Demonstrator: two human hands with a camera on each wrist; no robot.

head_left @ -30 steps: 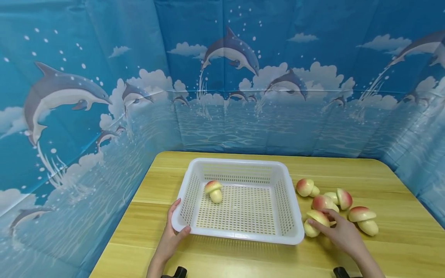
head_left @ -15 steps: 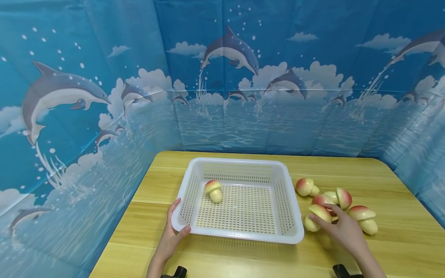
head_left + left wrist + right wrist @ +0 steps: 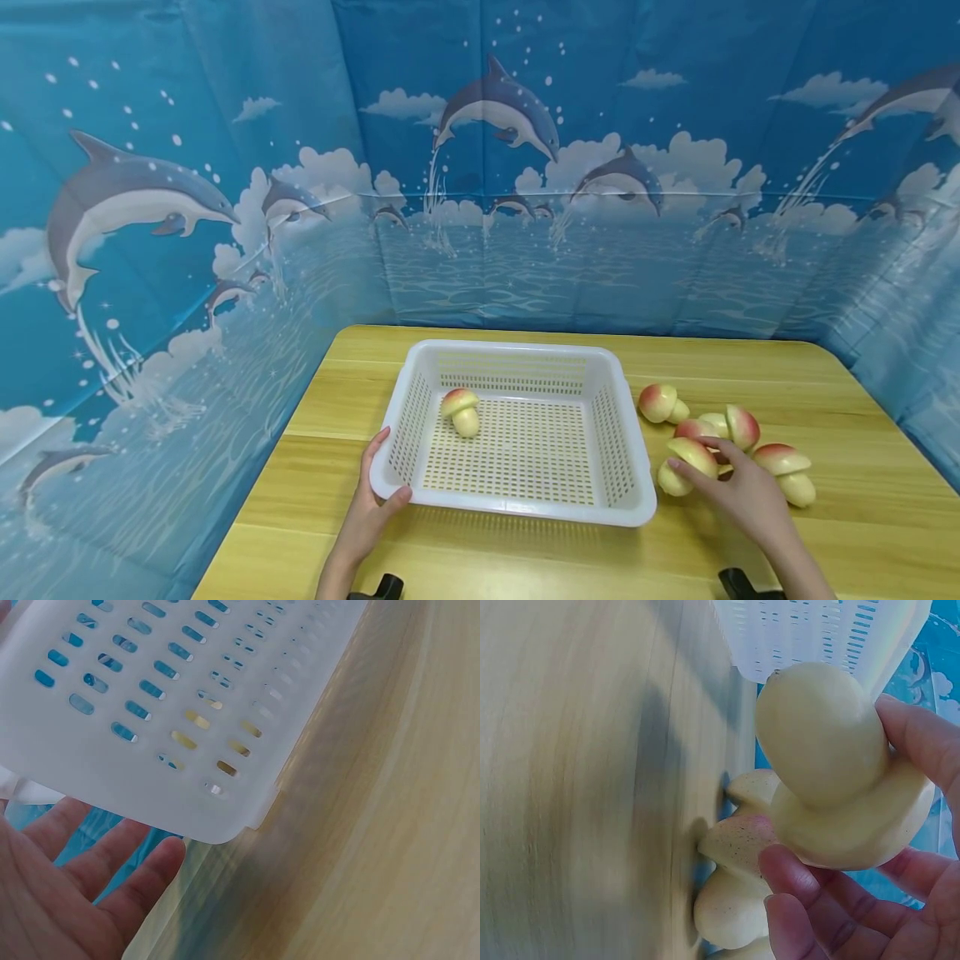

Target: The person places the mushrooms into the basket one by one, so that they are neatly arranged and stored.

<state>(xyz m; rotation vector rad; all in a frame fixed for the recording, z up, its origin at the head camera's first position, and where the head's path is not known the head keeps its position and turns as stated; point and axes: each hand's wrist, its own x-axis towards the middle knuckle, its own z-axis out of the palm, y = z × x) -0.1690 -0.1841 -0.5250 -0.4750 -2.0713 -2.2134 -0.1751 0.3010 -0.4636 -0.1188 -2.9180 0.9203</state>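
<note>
My left hand (image 3: pixel 365 517) holds the near left corner of a white plastic basket (image 3: pixel 517 507), thumb over the front rim. In the left wrist view its other fingers (image 3: pixel 154 874) extend below the basket's corner. Between the thumb and fingers of my right hand (image 3: pixel 746 496) is a toy mushroom (image 3: pixel 677 478), pale yellow with a red-tinged cap. The right wrist view shows this mushroom (image 3: pixel 821 735) stem forward, raised off the wooden table. One similar mushroom (image 3: pixel 465 421) lies inside the basket, towards its left side.
Several more toy mushrooms lie right of the basket: one at the back (image 3: pixel 660 404), one with its cap turned right (image 3: pixel 742 427), one partly behind my right hand (image 3: pixel 693 428), one farthest right (image 3: pixel 783 472). A dolphin-print curtain (image 3: pixel 480 250) surrounds the wooden table (image 3: pixel 525 558).
My right hand has lifted the mushroom slightly and shifted it a little away from me. The left hand and basket stay where they were.
</note>
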